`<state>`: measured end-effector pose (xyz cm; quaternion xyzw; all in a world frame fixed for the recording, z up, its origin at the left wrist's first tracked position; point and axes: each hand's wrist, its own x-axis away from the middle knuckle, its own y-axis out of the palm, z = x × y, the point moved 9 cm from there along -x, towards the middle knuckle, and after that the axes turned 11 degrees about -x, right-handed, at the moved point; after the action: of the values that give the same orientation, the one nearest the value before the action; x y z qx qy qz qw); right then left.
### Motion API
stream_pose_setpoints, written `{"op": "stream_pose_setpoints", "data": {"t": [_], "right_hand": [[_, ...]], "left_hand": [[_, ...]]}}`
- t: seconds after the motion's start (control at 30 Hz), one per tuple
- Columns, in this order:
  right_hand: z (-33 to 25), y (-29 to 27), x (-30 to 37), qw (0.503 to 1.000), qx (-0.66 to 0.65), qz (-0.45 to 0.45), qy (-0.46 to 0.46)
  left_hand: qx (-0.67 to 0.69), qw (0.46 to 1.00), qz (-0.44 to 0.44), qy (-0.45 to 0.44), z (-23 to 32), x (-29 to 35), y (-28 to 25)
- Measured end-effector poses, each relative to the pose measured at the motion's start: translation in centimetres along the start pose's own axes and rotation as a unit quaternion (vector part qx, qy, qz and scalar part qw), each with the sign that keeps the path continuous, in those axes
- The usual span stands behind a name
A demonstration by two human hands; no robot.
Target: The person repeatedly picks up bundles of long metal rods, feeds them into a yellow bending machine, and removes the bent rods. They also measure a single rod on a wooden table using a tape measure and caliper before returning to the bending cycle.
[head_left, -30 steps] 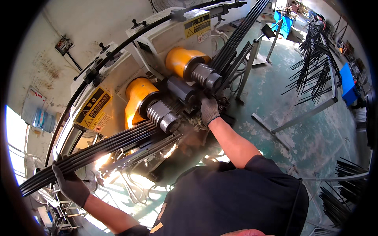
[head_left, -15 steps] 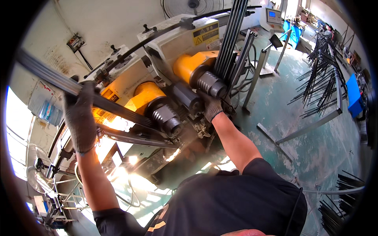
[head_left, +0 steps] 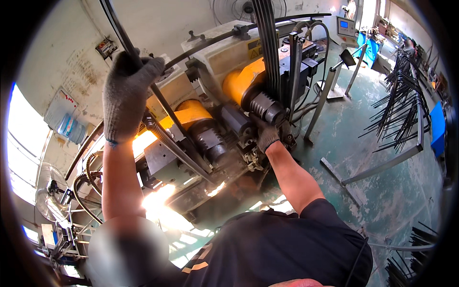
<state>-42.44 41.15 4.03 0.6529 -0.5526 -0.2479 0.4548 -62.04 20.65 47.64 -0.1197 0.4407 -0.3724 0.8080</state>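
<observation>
Your left hand grips dark bars, upper left: likely stiff, heavy.
Hold well out from the rollers; I can't tell what your right hand, centre, holds.

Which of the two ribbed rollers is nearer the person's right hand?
The ribbed roller on the picture's right, just above the right hand; the left roller stands farther off, beyond the dark faceted block.

Your left hand wears a grey knit glove with a blue-edged cuff; your right hand is gloved too. You have on a dark short-sleeved shirt with tan-orange strips.
</observation>
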Motion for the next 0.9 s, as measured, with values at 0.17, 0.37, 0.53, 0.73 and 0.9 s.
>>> {"op": "stream_pose_setpoints", "data": {"t": [0.17,0.37,0.53,0.73,0.9], "right_hand": [[0.0,-0.6,-0.4,1.000,0.013,0.021,-0.009],[-0.1,-0.9,-0.6,0.997,0.041,0.068,-0.016],[-0.1,1.0,0.9,0.998,0.038,0.043,0.002],[-0.7,-0.3,-2.8,0.902,0.322,-0.151,-0.243],[0.0,1.1,0.9,0.998,0.025,0.038,0.043]], "left_hand": [[-0.019,0.999,-0.014,0.047,1.9,-2.1,-2.1],[0.035,0.999,0.025,-0.004,0.3,-3.5,-1.2],[0.030,0.999,0.023,-0.008,-0.5,-3.0,-0.8],[0.039,0.999,-0.012,0.034,-0.9,-3.7,-0.9],[0.038,0.998,0.058,0.013,4.3,-0.2,0.8]]}}
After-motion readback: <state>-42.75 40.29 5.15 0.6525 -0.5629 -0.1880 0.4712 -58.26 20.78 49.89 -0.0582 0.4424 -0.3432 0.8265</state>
